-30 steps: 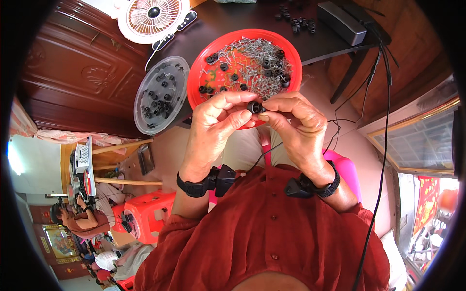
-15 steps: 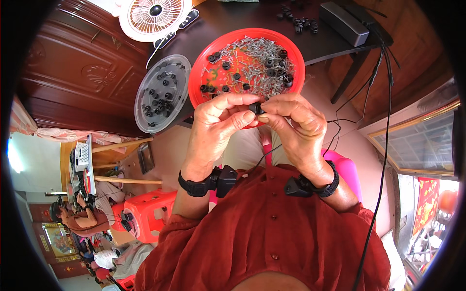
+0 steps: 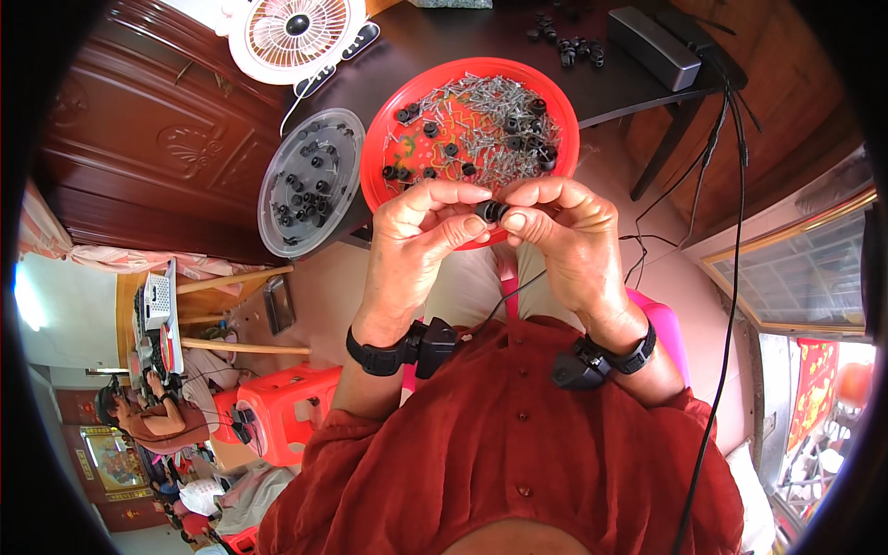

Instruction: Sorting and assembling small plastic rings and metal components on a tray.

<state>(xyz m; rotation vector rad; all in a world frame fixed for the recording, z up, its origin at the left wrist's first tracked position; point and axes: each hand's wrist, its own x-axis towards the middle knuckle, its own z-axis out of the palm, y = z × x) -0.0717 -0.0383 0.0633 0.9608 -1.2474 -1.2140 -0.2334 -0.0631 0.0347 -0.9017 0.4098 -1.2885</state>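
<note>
Both hands meet near the middle, at the near edge of a big red tray point(image 3: 376, 153). The left hand point(image 3: 407, 227) has its grip pinched, thumb and finger, on one end of a small black piece point(image 3: 493, 211). The right hand point(image 3: 575, 236) has its grip pinched on the other end. The piece may be two bits pushed together, but the fingers hide too much to be sure.

In the red tray are lots of thin silver pins point(image 3: 504, 104) (they look like a messy nest) and some round black bits point(image 3: 450, 149). To its left is a see-through dish point(image 3: 344, 185) with more black bits in it. Both stick out past the edge of the dark worktop point(image 3: 412, 42). A white fan point(image 3: 297, 26) is at the back left, and a long grey box point(image 3: 653, 48) is at the back right.
</note>
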